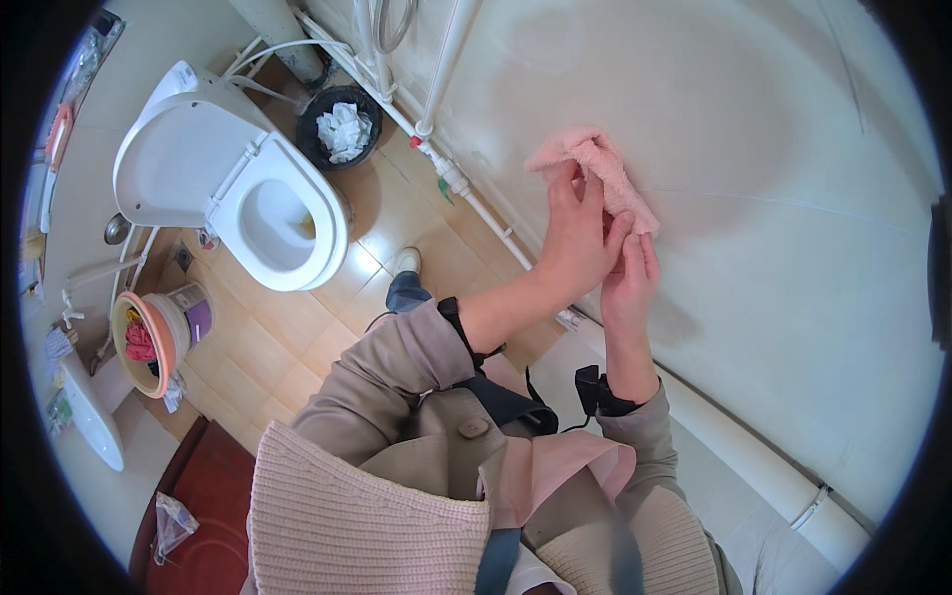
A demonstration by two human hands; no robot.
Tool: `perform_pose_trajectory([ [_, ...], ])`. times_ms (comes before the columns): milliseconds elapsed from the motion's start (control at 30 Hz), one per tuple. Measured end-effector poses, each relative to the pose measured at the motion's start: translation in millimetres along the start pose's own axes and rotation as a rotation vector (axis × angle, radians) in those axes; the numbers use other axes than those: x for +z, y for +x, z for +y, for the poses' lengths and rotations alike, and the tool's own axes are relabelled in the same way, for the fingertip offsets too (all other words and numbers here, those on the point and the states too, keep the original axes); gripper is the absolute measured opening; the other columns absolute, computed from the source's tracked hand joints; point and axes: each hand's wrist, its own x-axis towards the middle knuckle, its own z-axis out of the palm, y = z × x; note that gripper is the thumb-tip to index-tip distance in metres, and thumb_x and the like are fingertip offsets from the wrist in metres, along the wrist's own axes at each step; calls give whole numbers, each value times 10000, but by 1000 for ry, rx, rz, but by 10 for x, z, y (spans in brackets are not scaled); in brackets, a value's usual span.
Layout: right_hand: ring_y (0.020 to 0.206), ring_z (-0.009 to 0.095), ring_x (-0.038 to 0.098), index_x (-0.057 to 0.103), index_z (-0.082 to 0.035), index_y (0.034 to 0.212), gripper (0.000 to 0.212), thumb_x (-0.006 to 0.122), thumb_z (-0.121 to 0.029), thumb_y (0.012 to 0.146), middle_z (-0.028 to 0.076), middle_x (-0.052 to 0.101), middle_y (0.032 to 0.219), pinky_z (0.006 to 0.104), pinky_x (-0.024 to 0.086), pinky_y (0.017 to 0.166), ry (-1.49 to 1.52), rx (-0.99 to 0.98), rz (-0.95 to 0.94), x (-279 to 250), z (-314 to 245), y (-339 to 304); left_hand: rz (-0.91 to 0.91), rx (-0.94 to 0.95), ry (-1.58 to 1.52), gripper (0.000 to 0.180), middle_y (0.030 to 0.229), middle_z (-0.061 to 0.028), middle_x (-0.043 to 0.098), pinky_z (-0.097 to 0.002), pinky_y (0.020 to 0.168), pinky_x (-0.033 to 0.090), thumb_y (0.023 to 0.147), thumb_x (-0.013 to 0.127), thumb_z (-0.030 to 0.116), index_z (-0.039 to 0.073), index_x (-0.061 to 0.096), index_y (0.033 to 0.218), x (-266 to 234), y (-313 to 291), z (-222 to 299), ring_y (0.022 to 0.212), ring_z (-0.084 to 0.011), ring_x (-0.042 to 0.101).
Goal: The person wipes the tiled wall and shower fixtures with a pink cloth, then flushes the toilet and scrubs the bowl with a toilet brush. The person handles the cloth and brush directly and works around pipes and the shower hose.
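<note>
A pink cloth (595, 164), bunched and folded lengthwise, is in front of the pale wall at the upper right; I cannot tell whether it touches the wall. My left hand (580, 236) has its fingers bent and closed on the middle of the cloth. Just below and to the right, my right hand (630, 283) pinches the cloth's lower end between thumb and fingers. The two hands are close together, the left partly overlapping the right. Folds of the cloth hide some of the left fingertips.
On the left stands a white toilet (322, 223) with its lid raised. A black bin (310, 149) holds crumpled white paper. White pipes (486, 220) run along the wall's foot. Stacked buckets (167, 317) stand near a washbasin (91, 412). A red-brown door (213, 516) is at lower left.
</note>
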Motion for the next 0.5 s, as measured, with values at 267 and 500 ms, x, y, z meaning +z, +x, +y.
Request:
perform_pose_trajectory([
  [267,1045,136,541,511,41,1208,331,490,-186,967,72,566,1169,279,432,906,-64,150,29,203,230,277,-41,-287,-148,544,1302,-320,350,-444,1008,368,900,546,208,-94,342,1304,-142,230,-274,1207,-454,383],
  [500,1059,129,531,483,42,1268,398,501,-222,970,68,555,1194,276,412,942,21,76,-152,661,-18,452,158,13,23,563,1300,-317,370,-460,976,381,897,539,217,-107,333,1308,-488,606,-111,1181,-460,405],
])
